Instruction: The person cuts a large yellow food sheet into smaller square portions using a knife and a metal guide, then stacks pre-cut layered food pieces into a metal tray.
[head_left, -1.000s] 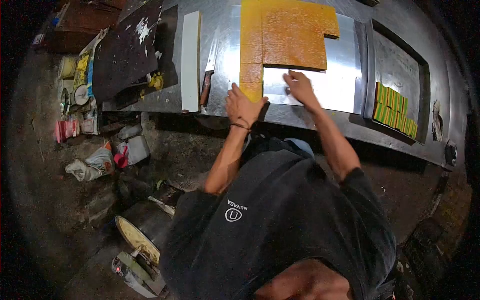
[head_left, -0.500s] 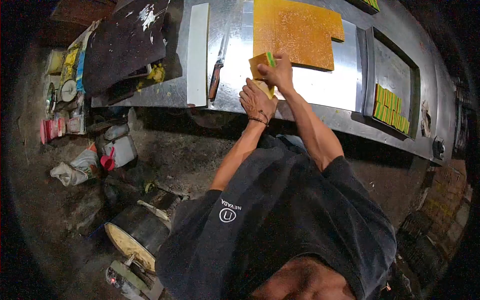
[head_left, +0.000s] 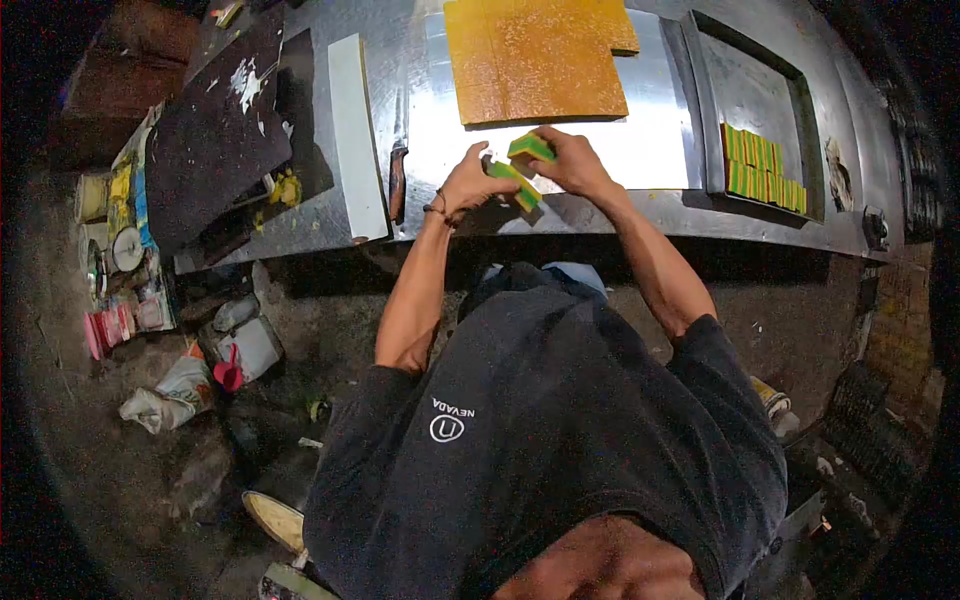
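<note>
My left hand (head_left: 472, 184) grips a green-and-yellow piece of layered cake (head_left: 518, 188) between thumb and fingers, tilted just above the metal table. A second layered piece (head_left: 531, 147) is pinched in my right hand (head_left: 579, 165), close beside the first. Beyond both hands lies a large slab of cake (head_left: 540, 65) with an orange-brown top and a notch cut from its right side. To the left rests a knife (head_left: 397, 186), its dark handle toward me. At the right, a metal tray (head_left: 714, 100) holds rows of striped cake slices (head_left: 762, 168) at its near end.
A long white strip (head_left: 355, 140) lies left of the knife. Farther left, a dark board (head_left: 215, 135) covers part of the table (head_left: 630, 222). A dial scale (head_left: 127, 250) stands beyond the table's left end. Below are a red scoop (head_left: 229, 370) and a white sack (head_left: 178, 392).
My hands, earlier pressed together on the cake, have moved apart, each with a layered piece. The camera view has shifted, so the table appears farther left.
</note>
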